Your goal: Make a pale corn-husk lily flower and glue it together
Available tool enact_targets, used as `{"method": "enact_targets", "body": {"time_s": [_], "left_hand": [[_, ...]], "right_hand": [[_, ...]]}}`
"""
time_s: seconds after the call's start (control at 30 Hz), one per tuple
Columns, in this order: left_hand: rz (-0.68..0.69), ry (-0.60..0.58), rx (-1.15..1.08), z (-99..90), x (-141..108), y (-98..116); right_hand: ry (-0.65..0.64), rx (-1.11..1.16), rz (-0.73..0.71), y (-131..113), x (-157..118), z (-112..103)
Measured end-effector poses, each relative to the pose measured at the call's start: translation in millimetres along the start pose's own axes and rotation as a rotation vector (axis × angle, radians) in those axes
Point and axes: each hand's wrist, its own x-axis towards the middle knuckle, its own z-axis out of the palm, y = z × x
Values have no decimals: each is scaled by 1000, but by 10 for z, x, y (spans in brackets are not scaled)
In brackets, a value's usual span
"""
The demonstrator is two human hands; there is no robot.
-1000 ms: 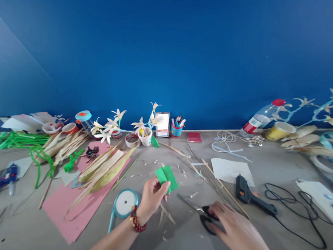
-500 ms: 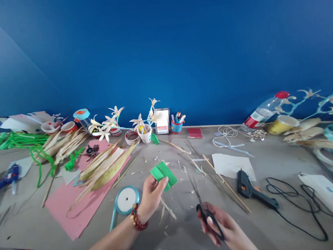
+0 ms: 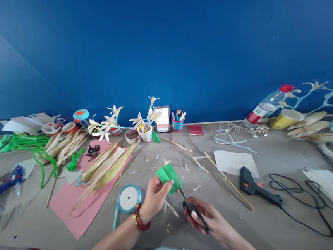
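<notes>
A piece of folded green paper (image 3: 166, 173) is pinched between the thumb and fingers of my left hand (image 3: 156, 194), which wears a red bead bracelet. My right hand (image 3: 205, 215) grips black-handled scissors (image 3: 185, 197), their blades pointing up and left. The blade tips reach the right part of the green paper; whether they are cutting into it I cannot tell. Below the hands, pale scraps (image 3: 170, 208) lie on the grey table (image 3: 188, 236). A roll of light blue ribbon (image 3: 129, 198) sits left of my left wrist.
Pink paper (image 3: 78, 214) with dried husks (image 3: 109, 169) lies to the left, near a blue glue gun (image 3: 9, 180). Thin wires and sticks (image 3: 218, 179), a black glue gun (image 3: 256, 189) with its cord and white paper (image 3: 235, 162) are at right. Cups holding pale flowers (image 3: 145, 132) line the wall.
My right hand has brought the scissors left and up to the green paper. My left hand, still holding the paper, has shifted slightly right.
</notes>
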Motion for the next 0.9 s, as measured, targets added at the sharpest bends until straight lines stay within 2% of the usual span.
{"method": "enact_targets", "body": {"time_s": [0.5, 0.9], "left_hand": [[6, -1, 5, -11, 1, 74], [-8, -32, 0, -40, -8, 51]], "right_hand": [[1, -46, -52, -54, 37, 7], [23, -116, -83, 37, 50, -19]]}}
